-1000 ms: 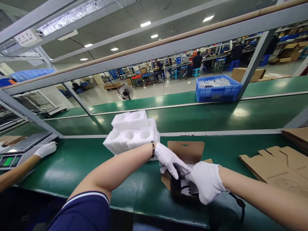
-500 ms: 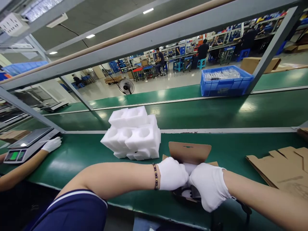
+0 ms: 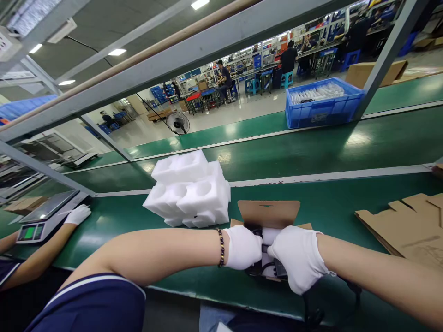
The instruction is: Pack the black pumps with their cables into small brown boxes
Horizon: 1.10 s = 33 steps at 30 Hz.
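While the left hand (image 3: 244, 247) and right hand (image 3: 298, 258) bend over the open carton (image 3: 269, 213) on the bench (image 3: 328, 198) (whether they've closed on anything, I can't tell), its cardboard looks light, bendable, best held by both sides.

Head-worn view, forward and down at hands (image 3: 244, 249) (image 3: 296, 257)

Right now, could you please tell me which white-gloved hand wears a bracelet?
It is the camera wearer's left hand, set apart by its beaded bracelet; the right hand and the co-worker's hand at far left show none.
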Tool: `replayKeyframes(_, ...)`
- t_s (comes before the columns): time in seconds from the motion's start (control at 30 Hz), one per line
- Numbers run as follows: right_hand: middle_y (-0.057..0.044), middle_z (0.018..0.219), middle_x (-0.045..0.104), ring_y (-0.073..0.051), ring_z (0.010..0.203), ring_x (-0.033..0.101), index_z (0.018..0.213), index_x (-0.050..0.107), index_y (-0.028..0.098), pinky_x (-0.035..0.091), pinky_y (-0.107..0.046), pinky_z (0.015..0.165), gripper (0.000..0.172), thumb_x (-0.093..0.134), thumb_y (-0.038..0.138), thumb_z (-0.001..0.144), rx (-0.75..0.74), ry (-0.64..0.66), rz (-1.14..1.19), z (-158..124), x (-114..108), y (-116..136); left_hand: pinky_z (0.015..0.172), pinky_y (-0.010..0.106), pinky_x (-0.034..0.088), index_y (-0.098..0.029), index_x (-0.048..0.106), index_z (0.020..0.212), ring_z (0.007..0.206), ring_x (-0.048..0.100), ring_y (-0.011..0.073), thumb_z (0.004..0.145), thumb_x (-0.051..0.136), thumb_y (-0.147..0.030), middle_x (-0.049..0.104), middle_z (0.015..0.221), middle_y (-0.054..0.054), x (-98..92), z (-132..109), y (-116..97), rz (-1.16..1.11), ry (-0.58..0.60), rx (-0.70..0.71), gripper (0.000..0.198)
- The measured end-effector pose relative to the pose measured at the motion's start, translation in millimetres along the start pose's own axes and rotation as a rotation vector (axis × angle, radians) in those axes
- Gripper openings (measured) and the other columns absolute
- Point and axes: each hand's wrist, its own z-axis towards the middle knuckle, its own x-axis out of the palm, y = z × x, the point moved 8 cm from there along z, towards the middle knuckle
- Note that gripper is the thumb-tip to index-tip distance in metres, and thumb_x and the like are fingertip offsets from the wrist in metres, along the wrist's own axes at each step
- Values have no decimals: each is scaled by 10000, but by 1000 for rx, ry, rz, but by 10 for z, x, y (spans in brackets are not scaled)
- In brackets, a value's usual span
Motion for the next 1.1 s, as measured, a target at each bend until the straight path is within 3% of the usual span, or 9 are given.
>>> replayKeyframes(0.13, -29, 576, 553, -221, 465, 533, 922, 708, 170, 392, -303, 434, 406, 632, 310, 548, -29, -43, 18, 25, 7, -5, 431, 318, 436, -116, 600, 1067, 681, 640, 260, 868, 499, -239, 605, 918, 119, 33, 127, -62, -56, -105, -110, 255)
replayKeyframes(0.3, -16, 549, 526, -187, 436, 494, 860, 708, 161, 383, -300, 447, 367, 647, 389, 579, -20, -49, 11, 15, 4, -21, 419, 305, 386, -145, 595, 906, 619, 588, 195, 804, 523, -172, 575, 894, 79, -16, -68, -19, 42, -313, -83, 128)
replayKeyframes(0.4, -30, 612, 580, -212, 490, 545, 911, 695, 166, 399, -304, 460, 408, 646, 405, 583, -9, -41, 26, -10, -25, -16, 421, 320, 369, -153, 637, 797, 627, 567, 200, 689, 601, -197, 581, 839, 63, -11, -223, -25, 31, -266, 24, 122)
replayKeyframes(0.53, -59, 659, 633, -254, 553, 605, 978, 687, 157, 436, -325, 500, 442, 621, 316, 570, 15, 22, 8, -31, -7, -12, 530, 335, 449, -128, 693, 814, 642, 569, 200, 712, 576, -255, 643, 810, 74, -71, -347, -104, -3, -286, 122, 200)
replayKeyframes(0.63, -74, 682, 654, -257, 573, 620, 972, 696, 160, 440, -324, 514, 438, 628, 310, 566, -2, -25, 0, -20, -44, -2, 594, 330, 473, -100, 713, 748, 601, 575, 203, 746, 569, -353, 664, 691, 100, -31, -252, -211, 6, -241, 133, 291)
replayKeyframes(0.8, -87, 698, 660, -271, 584, 619, 978, 709, 147, 431, -328, 495, 466, 646, 346, 561, -28, -29, 12, 19, -26, -16, 515, 354, 432, -145, 649, 484, 381, 488, 203, 742, 465, -759, 494, 359, 76, 136, 36, -257, -74, 5, 15, 691)
replayKeyframes(0.93, -73, 698, 650, -280, 621, 633, 933, 707, 157, 438, -329, 521, 430, 663, 348, 550, -10, -83, 24, 12, -37, -28, 520, 331, 435, -121, 717, 695, 513, 589, 225, 760, 500, -718, 643, 562, 103, 83, -17, -183, -107, 58, 1, 638)
replayKeyframes(1.03, -78, 751, 658, -287, 655, 643, 962, 691, 142, 450, -329, 532, 489, 691, 354, 522, 26, -129, 48, -2, -48, -35, 542, 293, 453, -166, 699, 981, 681, 645, 209, 771, 543, -658, 713, 893, 84, -33, -181, -110, -252, -39, -20, 557)
replayKeyframes(1.1, -93, 798, 667, -292, 669, 648, 1019, 674, 122, 456, -329, 529, 558, 701, 358, 513, 44, -144, 49, -9, -53, -28, 571, 287, 464, -174, 691, 978, 749, 652, 210, 765, 556, -653, 702, 968, 82, -52, -261, -113, -249, -79, -29, 542)
